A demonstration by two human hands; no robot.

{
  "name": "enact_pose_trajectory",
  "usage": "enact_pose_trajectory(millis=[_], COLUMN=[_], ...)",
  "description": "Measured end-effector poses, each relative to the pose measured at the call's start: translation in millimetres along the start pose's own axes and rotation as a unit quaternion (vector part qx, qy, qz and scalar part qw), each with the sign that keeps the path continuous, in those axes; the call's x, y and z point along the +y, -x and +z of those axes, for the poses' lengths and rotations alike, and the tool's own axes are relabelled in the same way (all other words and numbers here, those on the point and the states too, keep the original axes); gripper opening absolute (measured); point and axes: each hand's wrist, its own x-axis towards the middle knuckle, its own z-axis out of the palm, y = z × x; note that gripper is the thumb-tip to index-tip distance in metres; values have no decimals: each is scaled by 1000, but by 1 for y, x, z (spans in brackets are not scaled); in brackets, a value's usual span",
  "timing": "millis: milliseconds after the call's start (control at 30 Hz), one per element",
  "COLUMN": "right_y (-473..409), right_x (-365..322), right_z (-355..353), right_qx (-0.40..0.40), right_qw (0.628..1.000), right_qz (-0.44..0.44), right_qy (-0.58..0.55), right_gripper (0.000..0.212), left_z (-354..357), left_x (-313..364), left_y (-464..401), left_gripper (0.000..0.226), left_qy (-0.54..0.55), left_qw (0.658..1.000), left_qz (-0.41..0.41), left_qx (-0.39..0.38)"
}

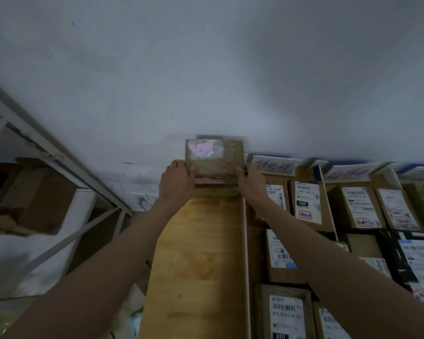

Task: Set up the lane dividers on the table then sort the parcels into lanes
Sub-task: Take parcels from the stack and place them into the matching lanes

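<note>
At the far end of the leftmost lane of the wooden table [196,253] is a brown cardboard parcel [214,156] with a torn pink and white label. My left hand [178,181] grips its left side and my right hand [249,182] grips its right side. A thin white lane divider [245,253] runs along the right edge of this lane. More dividers [329,204] separate the lanes to the right, where several labelled parcels [307,204] lie in rows.
White sign cards with handwriting [274,165] stand at the far ends of the lanes against a pale wall. A metal shelf frame [59,152] holding cardboard boxes [37,196] stands to the left of the table.
</note>
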Motion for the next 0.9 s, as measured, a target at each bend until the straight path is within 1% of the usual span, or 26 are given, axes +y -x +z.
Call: enact_pose_trajectory(millis=[67,233,433,533,600,733,833,900], right_y=[23,95,189,231,254,287,300,303], right_x=[-1,3,31,48,57,70,77,81], right_z=[-7,-32,-63,-77,-87,-107,-124,-136], right_qx=[7,15,11,15,8,10,20,26], right_qw=[1000,1000,1000,999,999,999,999,998], right_qz=[-6,-13,2,3,6,3,27,47], right_qy=[-18,-21,-23,-30,-42,-53,-31,-19], right_gripper=[31,33,30,35,35,26,33,45], left_z=[-7,-21,-21,-19,-18,-22,-29,-35], left_x=[3,15,29,35,40,51,60,65], left_y=[19,82,168,210,232,267,289,302], left_gripper=[42,38,31,28,32,36,37,48], left_qy=[21,70,96,111,118,131,163,184], left_qw=[1000,998,995,994,993,989,982,974], left_qz=[6,6,8,13,11,7,36,55], left_qx=[4,10,-10,-15,-28,-62,-87,-124])
